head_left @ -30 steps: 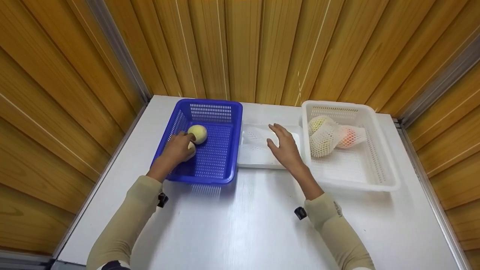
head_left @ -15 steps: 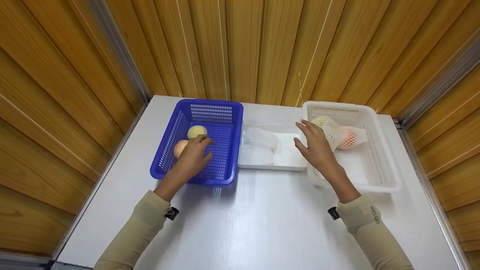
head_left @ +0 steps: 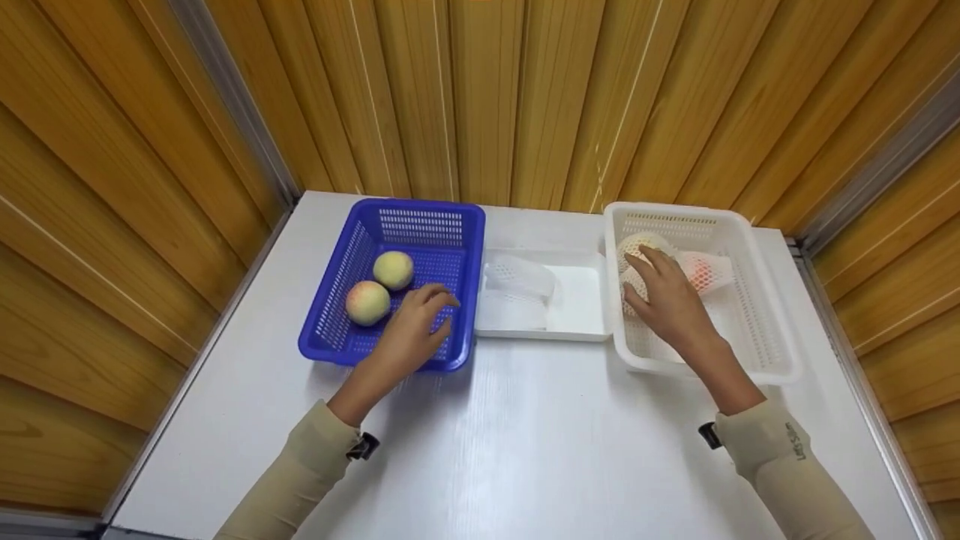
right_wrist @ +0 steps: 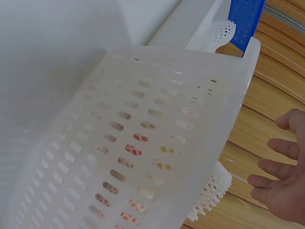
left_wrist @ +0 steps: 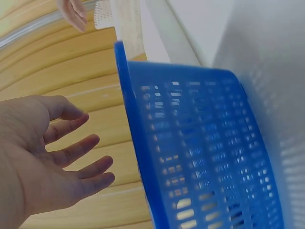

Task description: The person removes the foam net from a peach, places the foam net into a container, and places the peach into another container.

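Observation:
In the head view two yellowish peaches, one blushed red (head_left: 367, 303) and a paler peach (head_left: 393, 270), lie side by side in the blue basket (head_left: 480, 285). My left hand (head_left: 412, 330) hovers over that basket, right of the peaches, fingers loosely bent and holding nothing; the left wrist view shows its palm bare. Over the white basket (head_left: 750, 375) is my right hand (head_left: 670, 300), fingers spread, overlapping pale fruit in white foam nets. A reddish netted fruit (head_left: 703, 276) lies beyond it. The right wrist view shows this hand (right_wrist: 283, 167) bare, beside the basket's rim.
Between the baskets sits a shallow white tray (head_left: 577, 300) with loose white foam net sleeves (head_left: 517, 289) at its left side. All stand on a white table (head_left: 510, 442). Wood-panelled walls (head_left: 487, 97) enclose the back and both sides.
My left hand has let go of the nearer peach and drawn right and toward me. My right hand has moved right, from above the tray to above the white basket.

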